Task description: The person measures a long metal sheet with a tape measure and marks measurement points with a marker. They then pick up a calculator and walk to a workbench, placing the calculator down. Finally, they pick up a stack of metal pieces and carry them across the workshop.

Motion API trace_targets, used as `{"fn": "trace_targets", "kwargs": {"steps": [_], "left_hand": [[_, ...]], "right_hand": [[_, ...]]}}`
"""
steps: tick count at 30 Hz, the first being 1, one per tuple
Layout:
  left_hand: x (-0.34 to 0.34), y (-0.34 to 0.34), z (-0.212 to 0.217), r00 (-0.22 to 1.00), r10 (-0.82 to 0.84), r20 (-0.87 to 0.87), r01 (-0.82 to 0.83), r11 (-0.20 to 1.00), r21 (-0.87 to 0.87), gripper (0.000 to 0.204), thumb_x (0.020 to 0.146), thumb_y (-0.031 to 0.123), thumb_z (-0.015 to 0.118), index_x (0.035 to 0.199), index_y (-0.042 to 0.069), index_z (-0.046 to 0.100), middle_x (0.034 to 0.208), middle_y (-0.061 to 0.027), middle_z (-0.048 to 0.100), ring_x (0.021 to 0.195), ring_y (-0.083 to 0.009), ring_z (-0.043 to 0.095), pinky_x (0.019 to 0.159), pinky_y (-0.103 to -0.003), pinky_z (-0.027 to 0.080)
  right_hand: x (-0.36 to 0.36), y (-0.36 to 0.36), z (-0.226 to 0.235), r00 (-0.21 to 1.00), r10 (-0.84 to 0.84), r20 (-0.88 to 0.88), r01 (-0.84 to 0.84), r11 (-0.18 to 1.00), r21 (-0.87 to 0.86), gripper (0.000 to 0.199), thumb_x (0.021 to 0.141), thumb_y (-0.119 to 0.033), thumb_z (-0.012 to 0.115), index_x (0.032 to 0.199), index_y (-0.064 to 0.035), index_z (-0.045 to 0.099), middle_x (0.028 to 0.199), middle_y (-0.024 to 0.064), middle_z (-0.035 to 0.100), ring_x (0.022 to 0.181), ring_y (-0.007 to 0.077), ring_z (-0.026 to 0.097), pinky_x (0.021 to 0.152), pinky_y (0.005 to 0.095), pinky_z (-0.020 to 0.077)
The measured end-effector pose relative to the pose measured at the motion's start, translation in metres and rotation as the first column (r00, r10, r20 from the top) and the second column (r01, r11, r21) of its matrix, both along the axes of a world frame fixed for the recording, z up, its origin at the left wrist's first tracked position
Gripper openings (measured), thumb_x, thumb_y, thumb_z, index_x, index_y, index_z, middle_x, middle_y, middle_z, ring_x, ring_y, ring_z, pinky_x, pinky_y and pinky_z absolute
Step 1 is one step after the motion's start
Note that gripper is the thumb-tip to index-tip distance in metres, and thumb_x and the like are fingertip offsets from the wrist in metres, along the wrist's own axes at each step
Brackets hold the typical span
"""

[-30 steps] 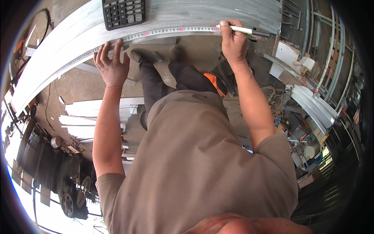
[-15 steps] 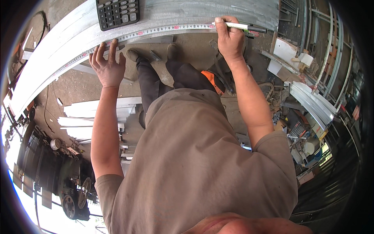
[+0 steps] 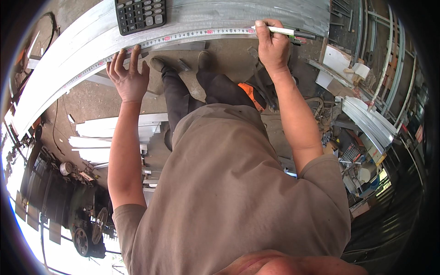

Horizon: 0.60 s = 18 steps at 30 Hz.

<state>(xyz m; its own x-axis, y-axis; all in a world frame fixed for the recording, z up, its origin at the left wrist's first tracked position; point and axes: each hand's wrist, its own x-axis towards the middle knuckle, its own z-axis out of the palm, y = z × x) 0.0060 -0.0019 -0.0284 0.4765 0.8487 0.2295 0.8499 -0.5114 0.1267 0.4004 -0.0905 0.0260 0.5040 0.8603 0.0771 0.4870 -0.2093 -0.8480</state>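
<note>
A long metal sheet [image 3: 238, 11] spans the top of the view, with a white tape measure [image 3: 188, 35] stretched along its near edge. My left hand [image 3: 127, 79] rests its spread fingertips on the tape, holding nothing. Near the sheet's right end, my right hand [image 3: 273, 46] grips a white marker pen [image 3: 281, 30] between thumb and fingers. The pen lies almost level, its light end at the tape and its black end pointing right. Behind that hand a small dark object with a red patch is partly hidden. A black calculator [image 3: 140, 16] sits on the sheet.
Pale metal strips [image 3: 98, 142] lie on the floor at left, near dark machinery with a wheel [image 3: 81, 242]. An orange-and-black object [image 3: 252, 95] is by my legs. Long metal profiles [image 3: 394, 78], bent sheets [image 3: 366, 121] and scattered odds and ends crowd the right side.
</note>
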Motion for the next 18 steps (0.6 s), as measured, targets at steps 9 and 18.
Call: {"fn": "trace_targets", "kwargs": {"steps": [9,18], "left_hand": [[-0.0002,-0.0007,-0.0009,1.0,0.007,-0.014,-0.008,1.0,-0.013,0.065,0.084,0.029,0.081,0.146,0.037,0.063,0.149,-0.0062,0.041,0.147,-0.0288,0.035,0.126,-0.055,0.027],[-0.0004,-0.0008,0.0003,1.0,0.01,-0.023,-0.011,1.0,-0.026,0.066,0.085,0.03,0.081,0.148,0.037,0.062,0.149,-0.0057,0.04,0.148,-0.0285,0.034,0.127,-0.055,0.026]], "right_hand": [[0.0019,-0.0001,-0.0051,0.999,-0.013,0.052,0.013,1.0,-0.007,0.035,0.106,-0.04,0.069,0.099,-0.0055,0.071,0.071,0.0045,0.072,0.066,0.0186,0.07,0.063,0.0331,0.0552],[0.0018,0.0005,-0.0044,0.998,0.001,0.061,-0.001,1.0,0.008,0.033,0.106,-0.038,0.07,0.1,-0.005,0.07,0.071,0.0043,0.071,0.066,0.0176,0.07,0.062,0.0329,0.055]]}}
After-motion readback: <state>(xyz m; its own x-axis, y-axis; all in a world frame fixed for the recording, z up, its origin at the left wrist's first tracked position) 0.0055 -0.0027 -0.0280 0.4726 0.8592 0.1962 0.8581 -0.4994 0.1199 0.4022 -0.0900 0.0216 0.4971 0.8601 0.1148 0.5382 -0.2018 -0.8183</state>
